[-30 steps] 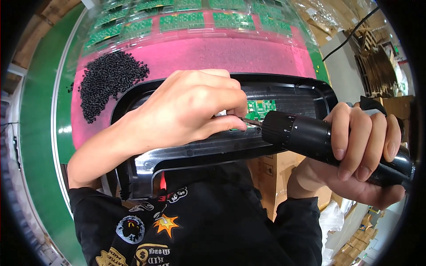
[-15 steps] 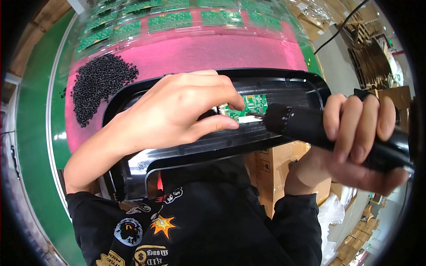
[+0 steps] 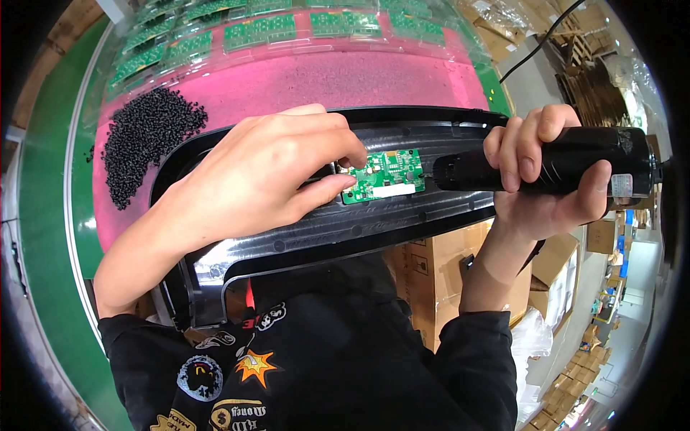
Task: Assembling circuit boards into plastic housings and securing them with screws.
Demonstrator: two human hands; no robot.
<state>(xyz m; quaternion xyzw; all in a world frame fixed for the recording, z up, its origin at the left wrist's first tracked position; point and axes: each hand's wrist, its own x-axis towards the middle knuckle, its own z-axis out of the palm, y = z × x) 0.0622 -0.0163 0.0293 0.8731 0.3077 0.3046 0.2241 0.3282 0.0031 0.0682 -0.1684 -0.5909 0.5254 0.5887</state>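
Note:
A green circuit board (image 3: 392, 172) with a white strip along its near edge lies inside a long black plastic housing (image 3: 431, 208). My left hand (image 3: 280, 161) reaches over the housing, its thumb and index finger closed at the board's left end; what lies under the fingertips is partly hidden. Wrapped in the fingers of my right hand (image 3: 539, 158) is a black electric screwdriver (image 3: 460, 171), held almost level. Its nose points left at the board's right end, and I cannot tell whether the tip touches it.
On the pink mat (image 3: 287, 79), a heap of small black screws (image 3: 144, 140) sits to the left. Clear trays with several green circuit boards (image 3: 259, 32) line the far side. Cardboard boxes (image 3: 438, 280) stand below the table at the right. A black cable (image 3: 543, 39) hangs at upper right.
The screwdriver has turned from a slant to nearly level, and my right hand has risen. More of the board shows. My left hand stays at the board's left end.

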